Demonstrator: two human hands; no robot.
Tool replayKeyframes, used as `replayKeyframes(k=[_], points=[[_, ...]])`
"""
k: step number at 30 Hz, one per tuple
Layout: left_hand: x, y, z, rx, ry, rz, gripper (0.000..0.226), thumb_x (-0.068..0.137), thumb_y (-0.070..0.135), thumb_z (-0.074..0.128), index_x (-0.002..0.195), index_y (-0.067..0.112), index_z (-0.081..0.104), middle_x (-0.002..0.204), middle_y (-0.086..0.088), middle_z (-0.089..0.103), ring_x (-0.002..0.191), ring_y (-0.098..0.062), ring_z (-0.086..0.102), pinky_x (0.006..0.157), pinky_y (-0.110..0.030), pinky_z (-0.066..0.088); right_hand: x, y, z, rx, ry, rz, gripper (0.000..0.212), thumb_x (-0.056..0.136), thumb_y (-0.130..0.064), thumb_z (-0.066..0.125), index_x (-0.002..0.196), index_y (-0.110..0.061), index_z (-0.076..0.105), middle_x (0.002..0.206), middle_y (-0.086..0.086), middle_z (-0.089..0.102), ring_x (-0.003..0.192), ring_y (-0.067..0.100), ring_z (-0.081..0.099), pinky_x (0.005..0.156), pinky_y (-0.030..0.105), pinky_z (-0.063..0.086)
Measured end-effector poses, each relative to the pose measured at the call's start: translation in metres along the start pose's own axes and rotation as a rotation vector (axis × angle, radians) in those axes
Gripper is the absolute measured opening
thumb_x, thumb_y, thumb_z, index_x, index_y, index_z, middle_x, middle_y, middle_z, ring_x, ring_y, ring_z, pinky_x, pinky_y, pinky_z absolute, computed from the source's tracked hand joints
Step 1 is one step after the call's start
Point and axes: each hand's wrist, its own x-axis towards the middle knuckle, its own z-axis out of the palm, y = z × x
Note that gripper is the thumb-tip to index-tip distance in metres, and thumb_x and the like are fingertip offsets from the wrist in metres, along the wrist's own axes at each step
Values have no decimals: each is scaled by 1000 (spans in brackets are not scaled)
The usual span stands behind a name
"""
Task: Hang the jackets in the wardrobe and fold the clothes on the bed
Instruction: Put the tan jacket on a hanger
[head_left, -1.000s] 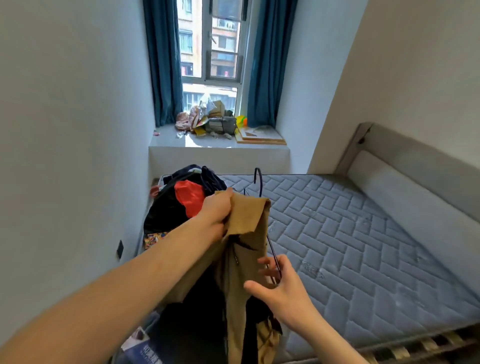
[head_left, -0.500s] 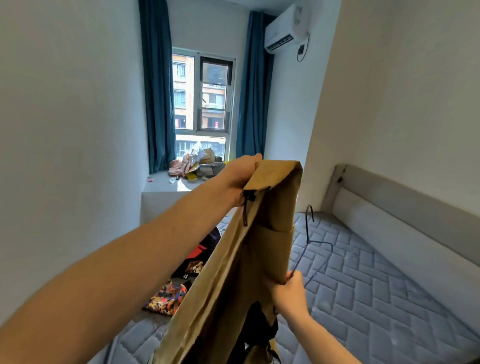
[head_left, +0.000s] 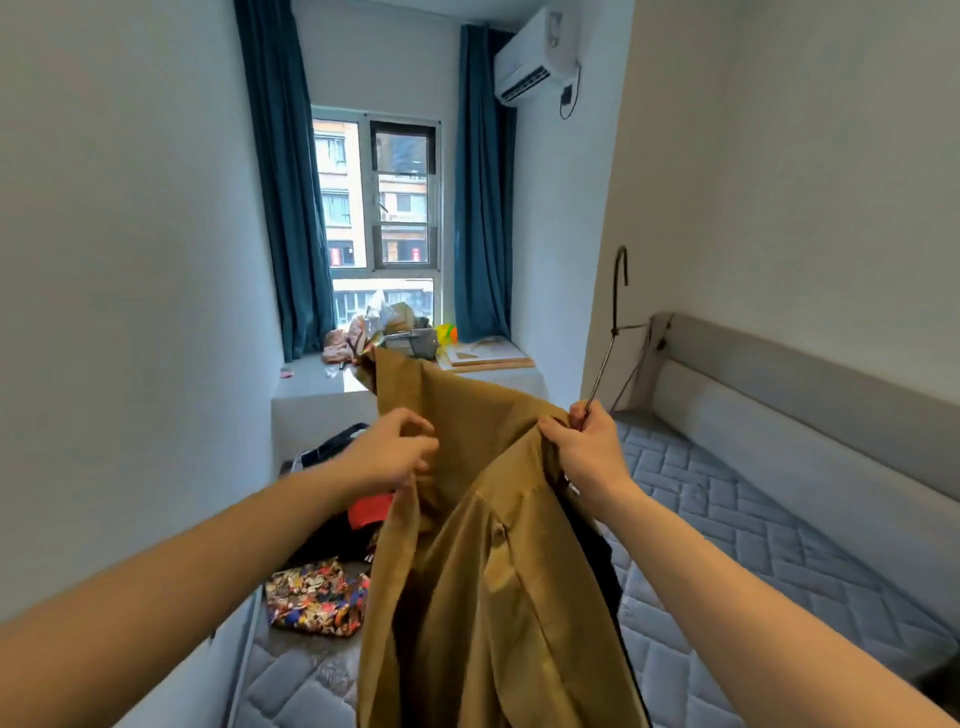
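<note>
Head view: the person holds a tan jacket (head_left: 483, 545) up over the near edge of the bed (head_left: 753, 561), the left hand (head_left: 395, 457) with fingers curled into the fabric at its left side and the right hand (head_left: 592, 447) pinching both the jacket's upper edge and the lower wire of a dark hanger (head_left: 613, 332), whose hook stands above. A heap of clothes (head_left: 332, 561) lies against the bed's left edge by the wall, while the mattress to the right is open up to the padded headboard (head_left: 810, 415).
</note>
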Motion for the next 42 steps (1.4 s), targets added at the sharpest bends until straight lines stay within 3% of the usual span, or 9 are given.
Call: replayKeyframes(k=[3,6,10,13,23,27,32,38,42], points=[[-55,-31,49,351,-372,71,48,81,73,67,111,35,68,101,11,73,87,-3,71,87,-35,60,1,-10,12,-36,12,-17,37,93,-17,73,80,-21,37,76,0,38,69,17,38,68,32,36],[-74,-43,90,426,-613,-73,108,50,100,65,137,36,58,130,16,66,118,-9,63,107,-34,50,0,-19,27,-10,28,18,37,94,-23,72,81,-22,37,78,1,37,71,19,38,68,32,38],[-56,-42,114,86,-359,-96,63,80,58,79,135,32,63,129,9,68,119,-14,64,106,-31,51,0,-27,35,30,72,34,34,95,-29,72,80,-23,42,77,0,46,72,19,45,67,32,42],[-30,-44,102,139,-148,-37,21,91,26,65,107,16,75,103,-1,75,99,-20,69,93,-41,57,7,-36,11,-28,129,-20,36,95,-32,72,80,-22,41,75,0,44,67,18,42,62,32,40],[20,96,-5,-107,156,145,25,108,35,50,100,25,71,93,12,63,91,-13,60,78,-14,48,23,-40,-84,-80,186,34,37,95,-33,73,87,-18,40,81,3,43,76,20,44,71,36,45],[31,148,-15,-254,149,78,42,109,28,48,135,-2,60,133,-17,63,124,-33,58,104,-38,46,-39,-16,-80,45,105,12,37,91,-30,77,96,-11,47,99,10,72,89,19,73,75,32,62],[35,162,-10,-515,127,-5,17,104,5,44,101,7,61,81,-8,50,78,-23,51,83,-38,45,-105,24,-47,19,-188,125,72,53,-46,95,102,-10,57,107,0,75,100,9,73,83,32,62],[36,176,-5,-440,14,25,32,100,-2,43,72,13,47,71,-3,41,65,-16,39,68,-30,38,-96,55,-1,-78,-233,216,67,68,-41,95,114,-26,50,121,-7,57,110,4,57,71,22,51],[39,174,-32,-453,10,38,27,106,8,47,81,14,51,71,-3,46,62,-14,43,59,-28,40,-74,68,-3,-154,-173,231,56,77,-45,88,102,-16,47,105,0,59,88,9,58,62,19,45]])
